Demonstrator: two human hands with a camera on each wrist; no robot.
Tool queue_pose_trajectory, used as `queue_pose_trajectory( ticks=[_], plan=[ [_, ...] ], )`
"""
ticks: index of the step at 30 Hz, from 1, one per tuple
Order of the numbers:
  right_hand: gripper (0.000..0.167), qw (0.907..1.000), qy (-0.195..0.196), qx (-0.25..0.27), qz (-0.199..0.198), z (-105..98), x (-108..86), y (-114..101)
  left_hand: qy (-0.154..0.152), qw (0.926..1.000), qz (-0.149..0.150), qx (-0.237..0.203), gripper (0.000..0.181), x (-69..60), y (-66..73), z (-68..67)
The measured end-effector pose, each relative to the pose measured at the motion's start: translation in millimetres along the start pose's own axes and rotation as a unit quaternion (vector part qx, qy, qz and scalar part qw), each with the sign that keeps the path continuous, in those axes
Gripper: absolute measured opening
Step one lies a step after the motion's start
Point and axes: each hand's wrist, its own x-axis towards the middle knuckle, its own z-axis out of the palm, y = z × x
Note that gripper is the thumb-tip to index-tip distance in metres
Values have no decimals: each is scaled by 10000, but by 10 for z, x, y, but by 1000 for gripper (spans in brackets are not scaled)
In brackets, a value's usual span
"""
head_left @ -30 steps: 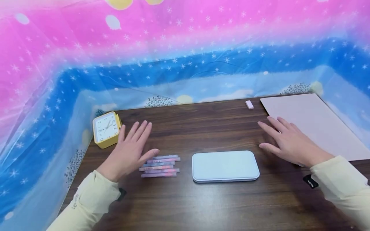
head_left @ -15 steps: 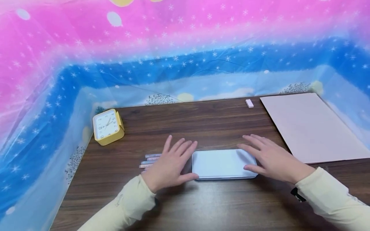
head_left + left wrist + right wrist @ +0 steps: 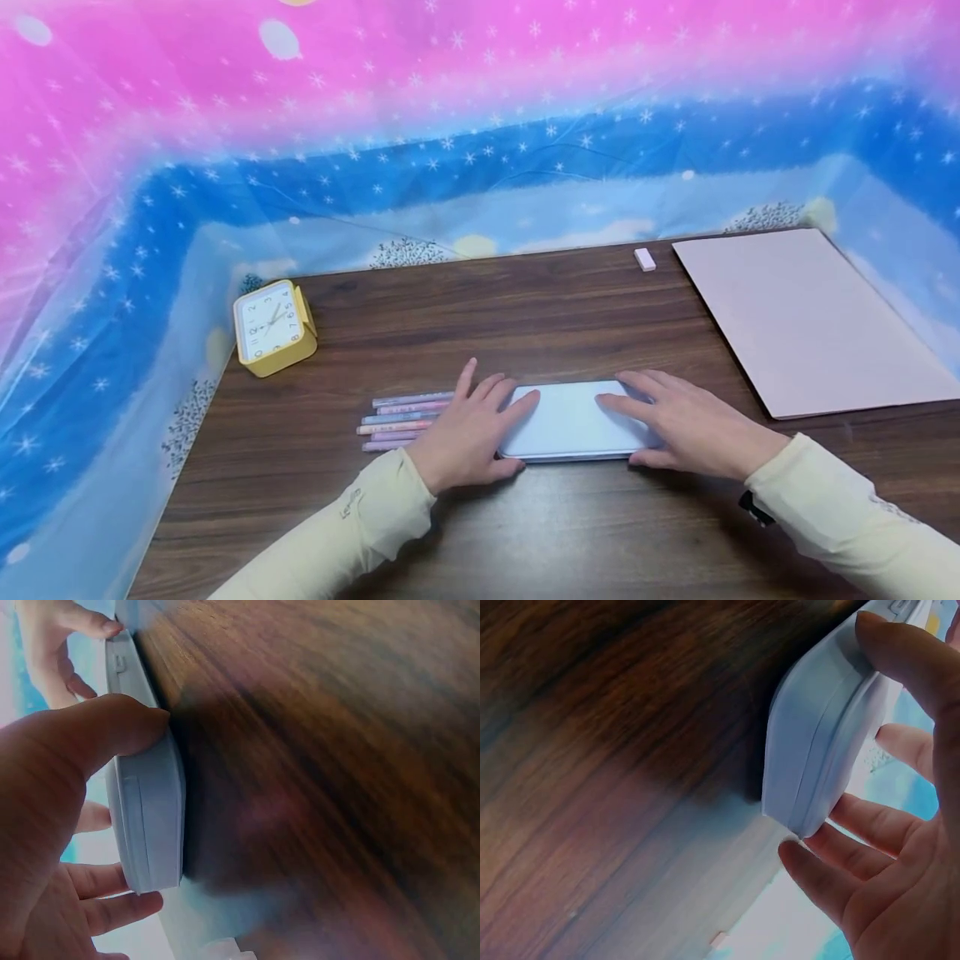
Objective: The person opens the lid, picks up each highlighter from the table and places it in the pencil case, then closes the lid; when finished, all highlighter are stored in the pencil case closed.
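A white flat case (image 3: 570, 421) lies on the dark wooden table between both hands. My left hand (image 3: 468, 433) grips its left end, thumb at the front side, index finger on the lid and other fingers toward the back. At the right end my right hand (image 3: 690, 425) holds it likewise, thumb at the front and index finger over the lid. In the left wrist view the left thumb presses the side of the case (image 3: 154, 817). The right wrist view shows the right thumb and fingers around the case's end (image 3: 817, 727).
Several pastel pens (image 3: 390, 422) lie just left of the case, partly behind the left hand. A yellow clock (image 3: 276, 329) stands at the back left. Farther back are a small pink-white eraser (image 3: 644, 259) and, at the right, a large pale board (image 3: 810, 321). A patterned cloth (image 3: 480, 183) surrounds the table.
Both hands have come inward from wide apart onto the two ends of the case, and their fingers have closed round it. The pens show more than half a second ago.
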Motion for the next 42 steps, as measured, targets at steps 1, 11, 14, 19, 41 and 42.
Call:
queue_pose_trajectory(
  ticks=[1,11,14,19,41,42],
  plan=[
    [75,10000,-8,2,4,-6,9,3,1,10000,17,19,81,13,0,-7],
    [71,9995,-324,-28,-39,-132,121,50,-326,9995,22,-32,85,97,-1,-39],
    [70,9979,-558,312,112,-199,143,67,-321,9994,79,-40,87,114,-8,-29],
    [68,9933,-748,848,247,-261,159,93,-349,9993,80,-125,90,109,-23,-45],
    [17,9682,763,2331,488,-297,84,380,1157,9841,-1229,-556,84,-684,-470,-349],
    [14,9656,792,2426,510,-287,89,389,1138,9820,-1396,-567,81,-759,-533,-340]
  ],
)
